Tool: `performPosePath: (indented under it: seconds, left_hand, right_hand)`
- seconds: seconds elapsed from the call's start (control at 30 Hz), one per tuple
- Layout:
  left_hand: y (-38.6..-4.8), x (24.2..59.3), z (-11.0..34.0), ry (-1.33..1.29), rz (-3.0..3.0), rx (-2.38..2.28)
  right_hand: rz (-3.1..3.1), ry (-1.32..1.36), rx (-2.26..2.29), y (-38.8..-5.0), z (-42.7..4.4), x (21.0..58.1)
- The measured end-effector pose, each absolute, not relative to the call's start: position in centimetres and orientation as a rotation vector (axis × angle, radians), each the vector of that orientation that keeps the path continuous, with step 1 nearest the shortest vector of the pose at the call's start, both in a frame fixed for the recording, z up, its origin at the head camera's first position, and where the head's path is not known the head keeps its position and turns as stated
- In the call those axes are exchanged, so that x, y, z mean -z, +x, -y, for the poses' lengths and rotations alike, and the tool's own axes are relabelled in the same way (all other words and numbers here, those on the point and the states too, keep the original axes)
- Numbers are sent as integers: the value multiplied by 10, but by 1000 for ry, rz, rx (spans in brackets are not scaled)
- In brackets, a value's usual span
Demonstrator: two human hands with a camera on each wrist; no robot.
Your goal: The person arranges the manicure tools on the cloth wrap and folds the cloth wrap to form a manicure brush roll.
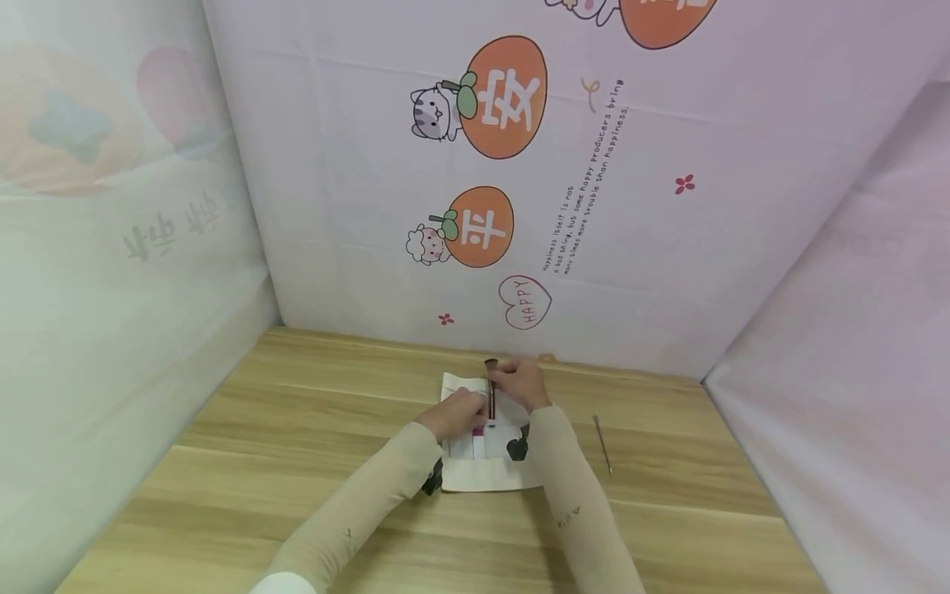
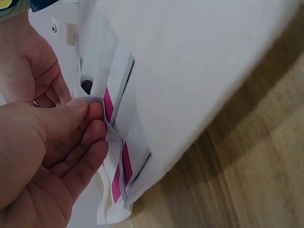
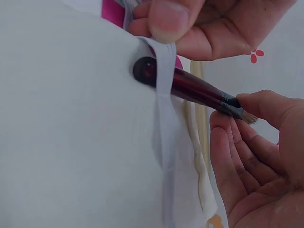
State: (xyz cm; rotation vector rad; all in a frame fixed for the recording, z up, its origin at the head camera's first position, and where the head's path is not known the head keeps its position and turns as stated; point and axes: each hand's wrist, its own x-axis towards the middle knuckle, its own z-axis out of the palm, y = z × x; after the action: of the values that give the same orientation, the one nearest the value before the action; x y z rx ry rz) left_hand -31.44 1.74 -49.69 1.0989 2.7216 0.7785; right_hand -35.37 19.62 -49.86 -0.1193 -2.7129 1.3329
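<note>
A dark red brush point(image 1: 492, 400) lies over an unfolded white case point(image 1: 482, 475). In the right wrist view the brush point(image 3: 197, 90) passes under a grey-white elastic band point(image 3: 165, 80), its rounded handle end showing past the band. My right hand point(image 1: 522, 382) pinches the brush near its bristles, seen closely as the right hand point(image 3: 261, 156). My left hand point(image 1: 458, 412) pinches the elastic band point(image 2: 111, 130) between thumb and fingers; in the left wrist view the left hand point(image 2: 52, 156) lifts it beside magenta and white strips.
A thin metal tool point(image 1: 603, 444) lies on the wooden table point(image 1: 334, 437) to the right of the case. White printed cloth point(image 1: 356, 206) stands behind the table and at both sides.
</note>
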Motion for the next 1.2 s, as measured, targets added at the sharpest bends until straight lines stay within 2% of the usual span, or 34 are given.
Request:
performPosePath:
  seconds: [0.7, 0.9, 1.2]
  left_hand:
    - [-309, 493, -19, 1055, -2704, -775]
    - [-313, 495, -19, 1029, -2716, -763]
    - [-322, 510, -18, 1174, -2700, -852]
  right_hand:
    - [2939, -72, -1354, -320, -209, 495]
    - [2995, -43, -1410, -325, -209, 494]
    - [3102, -133, -1149, -344, -204, 491]
